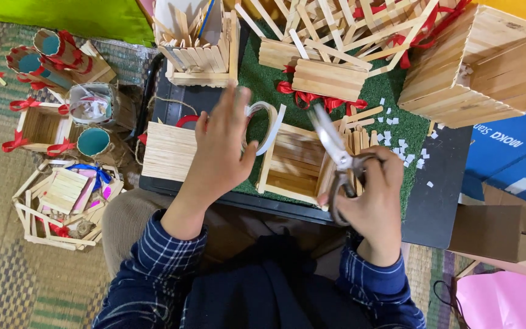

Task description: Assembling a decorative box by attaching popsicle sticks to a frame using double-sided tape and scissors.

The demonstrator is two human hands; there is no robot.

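My left hand [220, 152] is raised over the work board and holds a curled white strip, like tape or ribbon [267, 122], between its fingers. My right hand [375, 195] grips a pair of metal scissors [336, 152], with the blades pointing up and left towards the strip. Below and between the hands sits a small open box of wooden craft sticks [290, 164] on a green mat [263, 79]. A flat panel of glued sticks [167, 152] lies just left of my left hand.
More stick boxes and frames with red ribbon [330, 79] crowd the back; a large stick box [482, 67] stands at the right. Small white scraps [400, 146] dot the mat. Stick crafts and tubes [56, 122] lie on the woven floor mat at left. Cardboard boxes [506, 231] sit at right.
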